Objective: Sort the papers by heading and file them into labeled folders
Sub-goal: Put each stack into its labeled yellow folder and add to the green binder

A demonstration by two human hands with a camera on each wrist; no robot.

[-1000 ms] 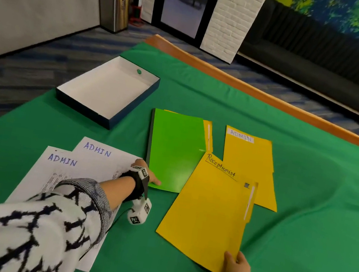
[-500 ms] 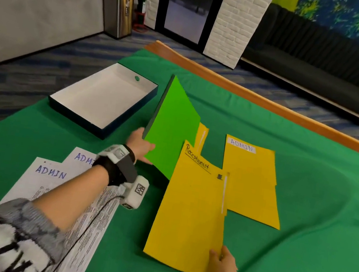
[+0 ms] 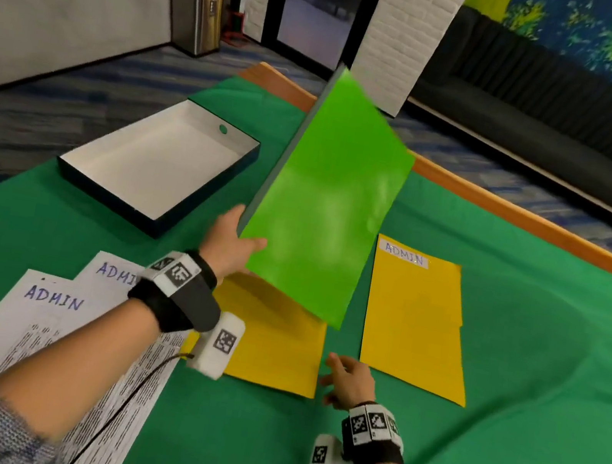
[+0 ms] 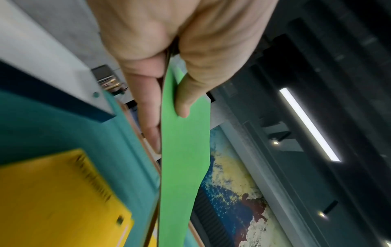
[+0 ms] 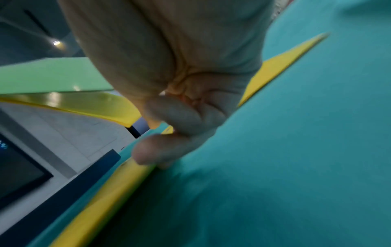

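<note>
The left hand [image 3: 227,245] is now lifting the green folder [image 3: 325,202] clear of the table [image 3: 503,447]; half a second ago that folder was only tilting up from the cloth, and a second ago it was lying flat. The thumb [image 4: 186,93] is pressing on the green face and the fingers [image 4: 148,107] are backing the other side, so the hand is pinching the folder at its lower edge. The folder is standing steeply tilted in the air, above the near yellow folder [image 3: 270,339].

The right hand [image 3: 348,380] has let go of the near yellow folder, which it was holding by a corner a moment ago. That folder is now lying flat. The hand is hovering just beside its right edge with fingers loosely curled, gripping nothing.

Judgement: the green folder is being moved out of the way or being opened, which is freeing the yellow folders for filing. No paper is filed yet as far as can be seen.

Count:
- Yellow folders: two in view. The far one [image 3: 414,323] is carrying an "ADMIN" label; the near one's label is hidden.
- Green folders: one.
- Papers [image 3: 48,334]: two headings reading "ADMIN" are showing at the left; further sheets underneath cannot be ruled out.
- White tray [image 3: 154,162]: one, beyond the papers.
</note>
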